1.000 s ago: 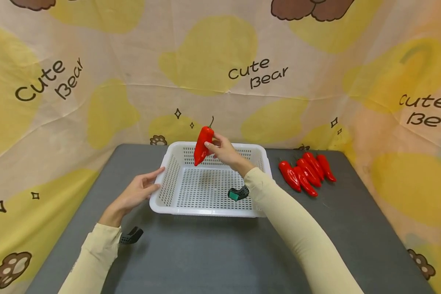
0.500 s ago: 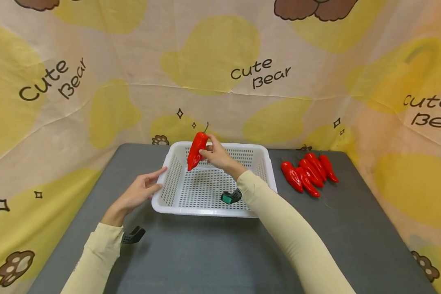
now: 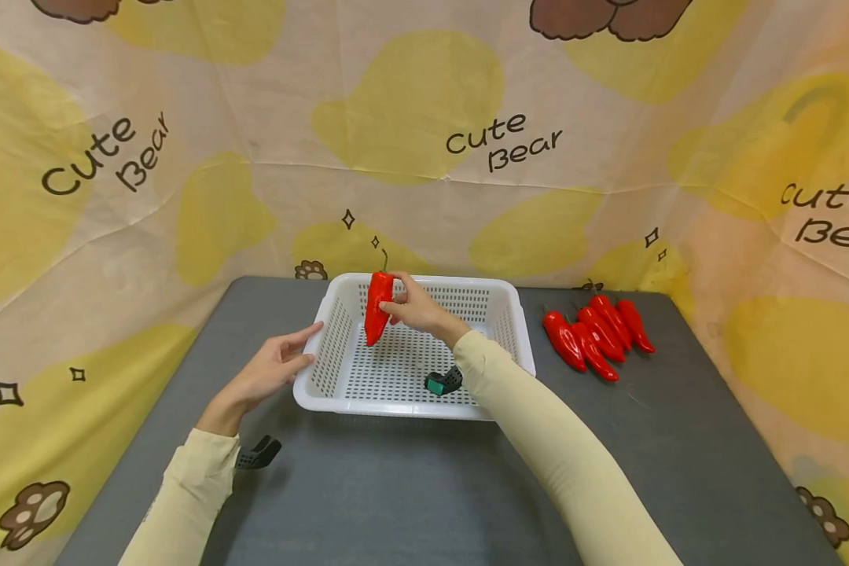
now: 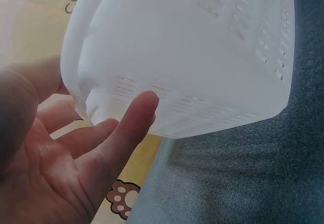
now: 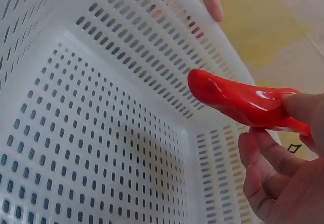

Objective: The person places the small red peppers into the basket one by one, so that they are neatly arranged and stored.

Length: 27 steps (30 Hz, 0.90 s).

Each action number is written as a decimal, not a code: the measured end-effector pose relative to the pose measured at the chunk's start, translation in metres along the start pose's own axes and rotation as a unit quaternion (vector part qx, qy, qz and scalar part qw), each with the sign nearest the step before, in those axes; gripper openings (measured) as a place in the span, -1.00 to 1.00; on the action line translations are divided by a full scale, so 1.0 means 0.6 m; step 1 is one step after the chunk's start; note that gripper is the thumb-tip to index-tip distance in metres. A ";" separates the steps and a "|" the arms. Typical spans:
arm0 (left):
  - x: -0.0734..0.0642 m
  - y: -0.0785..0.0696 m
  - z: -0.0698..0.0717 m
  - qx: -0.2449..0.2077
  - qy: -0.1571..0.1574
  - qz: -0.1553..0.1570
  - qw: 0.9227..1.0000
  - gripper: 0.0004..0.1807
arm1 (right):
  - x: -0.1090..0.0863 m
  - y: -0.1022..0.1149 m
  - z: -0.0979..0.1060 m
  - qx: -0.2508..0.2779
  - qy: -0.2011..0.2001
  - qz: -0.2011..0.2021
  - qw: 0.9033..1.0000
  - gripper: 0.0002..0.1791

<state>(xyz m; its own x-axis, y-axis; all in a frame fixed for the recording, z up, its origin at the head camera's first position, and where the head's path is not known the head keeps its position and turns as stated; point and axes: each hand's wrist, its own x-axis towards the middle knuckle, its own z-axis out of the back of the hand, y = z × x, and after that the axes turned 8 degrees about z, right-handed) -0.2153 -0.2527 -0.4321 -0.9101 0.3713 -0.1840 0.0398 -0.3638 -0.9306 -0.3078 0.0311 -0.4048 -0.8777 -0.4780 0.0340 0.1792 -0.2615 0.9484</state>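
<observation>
My right hand (image 3: 413, 305) pinches a glossy red pepper (image 3: 377, 310) between thumb and fingers, its curved stem upward and tip downward. It hangs over the left part of a white perforated plastic basket (image 3: 410, 410). From the right wrist view, the pepper (image 5: 233, 98) is close to the basket's side wall (image 5: 152, 57). My left hand (image 3: 272, 368) touches the basket's left rim and outer wall with fairly straight fingers. The left wrist view shows the thumb (image 4: 134, 117) against the outer wall (image 4: 167, 46). Several more red peppers (image 3: 597, 336) lie right of the basket.
The basket stands on a dark grey table (image 3: 396, 487). A printed yellow and beige cloth (image 3: 403, 102) hangs behind and along both sides. Black straps with small mounts (image 3: 444, 382) are on both wrists.
My right hand has moved left and down with the pepper, which now hangs more upright and lower over the basket. The left hand stays at the basket's left side.
</observation>
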 end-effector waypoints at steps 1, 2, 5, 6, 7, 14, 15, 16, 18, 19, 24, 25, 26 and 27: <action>0.000 0.001 0.000 -0.001 -0.001 0.001 1.000 -0.32 | 0.001 -0.003 -0.001 -0.003 0.007 -0.004 1.000 -0.27; 0.000 0.001 0.000 -0.001 -0.001 0.000 1.000 -0.32 | 0.002 -0.005 -0.002 -0.009 0.012 -0.007 1.000 -0.27; -0.001 0.001 0.000 -0.003 -0.002 -0.001 1.000 -0.32 | 0.005 -0.008 -0.006 -0.024 0.030 -0.016 0.999 -0.28; -0.001 0.000 -0.001 -0.004 -0.001 -0.002 1.000 -0.32 | 0.005 -0.009 -0.007 -0.027 0.035 -0.019 0.999 -0.28; -0.002 0.000 -0.001 -0.005 -0.003 -0.001 1.000 -0.32 | 0.006 -0.009 -0.009 -0.029 0.041 -0.023 0.998 -0.28; -0.002 -0.003 0.000 0.000 0.001 0.002 1.000 -0.32 | 0.011 -0.012 -0.017 -0.053 0.072 -0.056 0.994 -0.30; -0.001 -0.003 0.000 0.001 0.001 0.003 1.000 -0.32 | 0.013 -0.012 -0.018 -0.059 0.078 -0.062 0.993 -0.29; -0.001 -0.004 0.000 0.001 0.001 0.002 1.000 -0.31 | 0.014 -0.012 -0.019 -0.067 0.083 -0.070 0.992 -0.29; 0.000 -0.004 0.001 0.001 0.000 0.004 1.000 -0.31 | 0.015 -0.013 -0.021 -0.081 0.094 -0.083 0.989 -0.28; 0.000 -0.005 0.001 -0.001 0.001 0.004 1.000 -0.31 | 0.016 -0.014 -0.023 -0.085 0.099 -0.090 0.987 -0.29; 0.000 -0.005 0.000 -0.003 0.000 0.006 1.000 -0.31 | 0.020 -0.021 -0.033 -0.085 0.111 -0.115 0.983 -0.30; 0.000 -0.005 0.000 -0.002 -0.001 0.007 1.000 -0.31 | 0.020 -0.022 -0.036 -0.085 0.112 -0.118 0.983 -0.30; -0.001 -0.004 -0.001 -0.001 -0.004 0.008 1.000 -0.31 | 0.020 -0.024 -0.039 -0.084 0.112 -0.121 0.983 -0.30; -0.001 -0.004 -0.001 -0.001 -0.004 0.008 1.000 -0.31 | 0.021 -0.026 -0.042 -0.082 0.114 -0.123 0.982 -0.30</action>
<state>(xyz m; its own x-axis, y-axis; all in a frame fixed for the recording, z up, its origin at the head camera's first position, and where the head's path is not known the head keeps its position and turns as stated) -0.2144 -0.2516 -0.4301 -0.9126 0.3585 -0.1965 0.0550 -0.3687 -0.9279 -0.3103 0.0081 -0.4273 -0.7842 -0.5542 -0.2791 0.0602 -0.5156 0.8547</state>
